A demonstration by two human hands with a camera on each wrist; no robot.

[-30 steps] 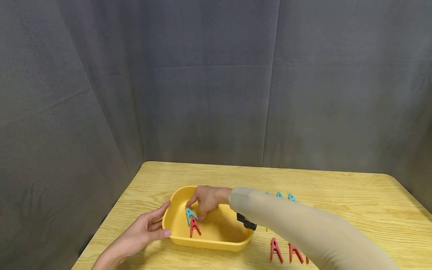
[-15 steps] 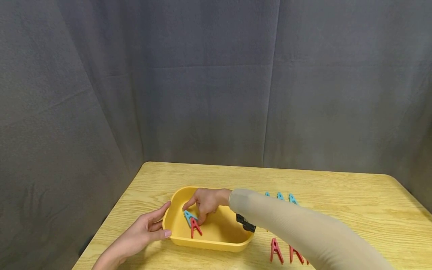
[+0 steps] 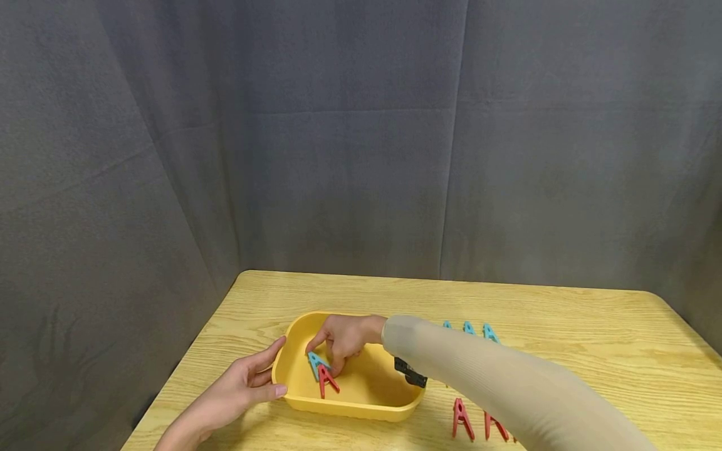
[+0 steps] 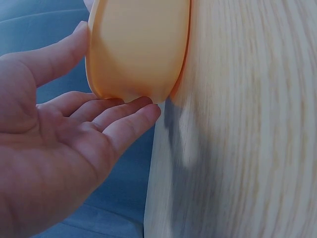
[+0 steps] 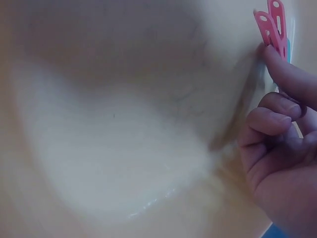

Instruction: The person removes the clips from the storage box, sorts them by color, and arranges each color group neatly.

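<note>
Three blue clothespins (image 3: 467, 328) stand in a row on the wooden worktop (image 3: 592, 338), toward its middle. Red clothespins (image 3: 476, 425) stand in a row near the front edge. A grey curtain (image 3: 361, 138) hangs behind the far edge.

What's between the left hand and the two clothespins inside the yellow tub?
Only the yellow tub's left wall: the left hand rests against its outside, the clothespins lie just inside, seen in the head view.

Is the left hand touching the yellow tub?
Touching. The left wrist view shows the left hand with its fingertips pressed against the outer wall of the yellow tub, thumb on its side.
</note>
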